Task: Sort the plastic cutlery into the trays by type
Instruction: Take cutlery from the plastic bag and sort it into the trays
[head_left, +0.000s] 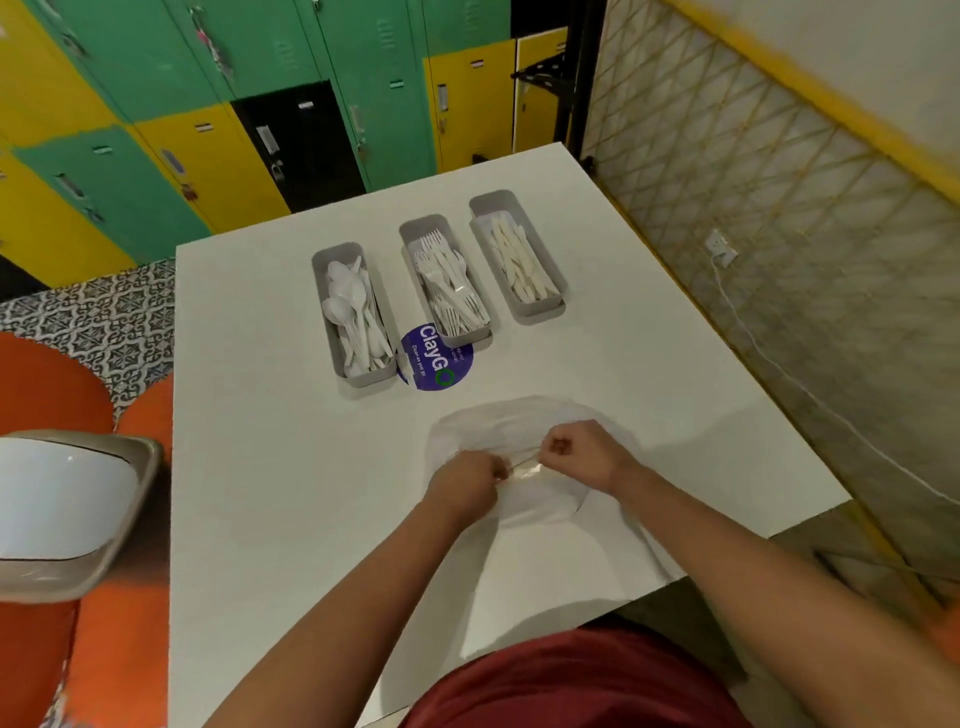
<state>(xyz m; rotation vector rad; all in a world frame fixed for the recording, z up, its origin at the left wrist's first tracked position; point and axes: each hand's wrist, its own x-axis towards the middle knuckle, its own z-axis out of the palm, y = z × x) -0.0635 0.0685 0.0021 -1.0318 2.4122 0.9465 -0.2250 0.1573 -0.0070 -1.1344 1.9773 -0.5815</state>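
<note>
Three grey trays stand in a row on the white table (260, 467). The left tray (318, 270) holds white spoons, the middle tray (408, 234) white forks, and the right tray (478, 205) cream knives. Nearer to me lies a white plate (540, 512) under thin clear plastic wrap (522, 470). My left hand (462, 486) and my right hand (582, 454) are both above the plate, each pinching the plastic wrap and stretching a strand of it between them. I cannot tell whether a piece of cutlery is inside the wrap.
A round blue ClayGo sticker (436, 364) is on the table between the trays and the plate. A bin with a white lid (62, 509) stands left of the table, beside orange seats (47, 384). Green and yellow lockers line the back. A lattice wall runs along the right.
</note>
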